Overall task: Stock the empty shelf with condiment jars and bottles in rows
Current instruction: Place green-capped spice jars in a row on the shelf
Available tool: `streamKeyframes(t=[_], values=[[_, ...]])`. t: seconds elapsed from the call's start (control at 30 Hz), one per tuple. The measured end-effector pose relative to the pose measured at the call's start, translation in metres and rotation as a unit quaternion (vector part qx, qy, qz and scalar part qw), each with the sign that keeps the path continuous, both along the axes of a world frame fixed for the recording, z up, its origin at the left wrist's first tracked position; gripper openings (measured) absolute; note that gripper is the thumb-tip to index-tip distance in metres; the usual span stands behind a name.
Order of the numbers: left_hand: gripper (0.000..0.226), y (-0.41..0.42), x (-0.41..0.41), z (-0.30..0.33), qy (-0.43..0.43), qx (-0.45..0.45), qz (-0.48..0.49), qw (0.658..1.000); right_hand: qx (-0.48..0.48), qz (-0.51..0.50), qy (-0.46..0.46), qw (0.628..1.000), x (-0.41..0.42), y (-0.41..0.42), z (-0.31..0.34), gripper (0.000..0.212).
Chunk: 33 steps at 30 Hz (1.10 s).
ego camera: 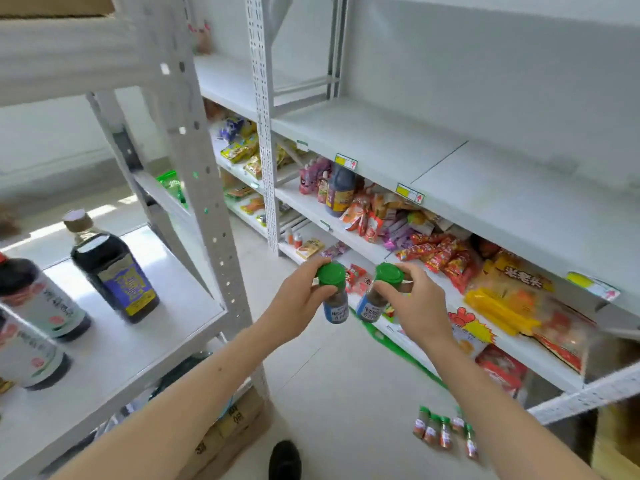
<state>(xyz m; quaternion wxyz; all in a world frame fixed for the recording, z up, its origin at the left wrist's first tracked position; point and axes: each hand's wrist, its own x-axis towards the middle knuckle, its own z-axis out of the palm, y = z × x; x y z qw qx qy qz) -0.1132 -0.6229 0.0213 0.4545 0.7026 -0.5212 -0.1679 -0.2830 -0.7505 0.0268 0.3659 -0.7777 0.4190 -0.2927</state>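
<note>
My left hand (294,299) grips a small spice jar (334,296) just under its green cap, fingers and thumb curled round the neck. My right hand (415,303) grips a second jar (375,297) of the same kind, blue label and green cap, in the same way. I hold the two jars side by side, close but apart, tilted a little toward each other, out over the floor between the two shelving units.

To my right runs the long white shelf (502,188), bare on top, with yellow price tags (409,192) clipped along its front edge. The level below it is crowded with red snack packets (436,251), a dark sauce bottle (340,194) and yellow packs (498,311). A grey upright post (265,133) divides that unit from the next bay.

To my left, a lower white shelf (121,334) carries a tall dark bottle with a blue label (114,271) and two dark bottles with pale labels (41,303), standing apart. Another perforated post (204,168) rises at its corner, near my left forearm.

Down on the floor by my right arm stands a cluster of small green-capped jars with red labels (446,431), and a green strap (398,348) trails across the tiles. A cardboard box (228,431) sits under the left shelf, and a black shoe tip (284,459) shows at the bottom.
</note>
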Motion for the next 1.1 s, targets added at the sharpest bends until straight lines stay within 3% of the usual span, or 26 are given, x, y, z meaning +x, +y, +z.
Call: streamKeyframes(t=[0.5, 0.77, 1.1], values=[[0.044, -0.289, 0.026, 0.029, -0.052, -0.034, -0.100, 0.993, -0.064, -0.198, -0.019, 0.978, 0.008, -0.237, 0.038, 0.035], [0.049, -0.415, 0.012, 0.023, -0.002, -0.020, -0.146, 0.989, -0.068, -0.270, 0.001, 0.960, -0.011, -0.354, 0.033, 0.040], [0.055, -0.559, -0.017, 0.009, 0.099, -0.001, -0.170, 0.980, -0.041, -0.283, -0.008, 0.958, -0.031, -0.501, 0.015, 0.037]])
